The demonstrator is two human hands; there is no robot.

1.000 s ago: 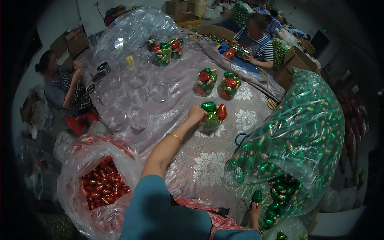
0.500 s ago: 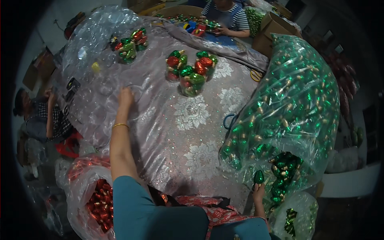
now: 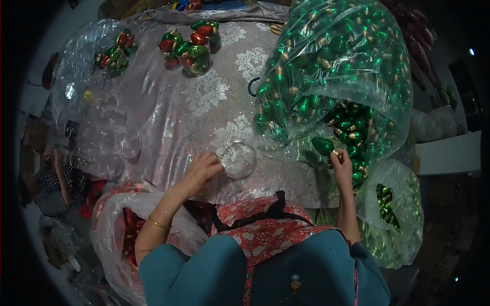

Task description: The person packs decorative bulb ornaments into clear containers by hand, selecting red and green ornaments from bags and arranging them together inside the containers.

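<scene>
Clear cup [image 3: 239,159] sits on the patterned cloth [image 3: 204,92] near the table's front edge, just ahead of the person's apron. The left hand [image 3: 203,171] has its fingers closed on the cup's near-left rim, pinching the thin wall. The cup looks like light, thin plastic — see-through, a little springy, easy to dent if squeezed, and likely to skid on the smooth cloth. I judge the rim the best place to hold it, with a light pinch rather than a full wrap.

The right hand [image 3: 341,164] is at the mouth of the big green bag [image 3: 332,71], fingers closed on a green bulb [image 3: 323,146] by its gold cap end. The bulb looks small, hard and glossy, so probably slippery; the cap gives the surer grip.

More empty clear cups [image 3: 109,137] lie in a clear bag at the table's left. Filled cups [image 3: 191,43] of red and green bulbs stand at the far side — well apart from the hands. A red bag [image 3: 127,229] hangs low left.
</scene>
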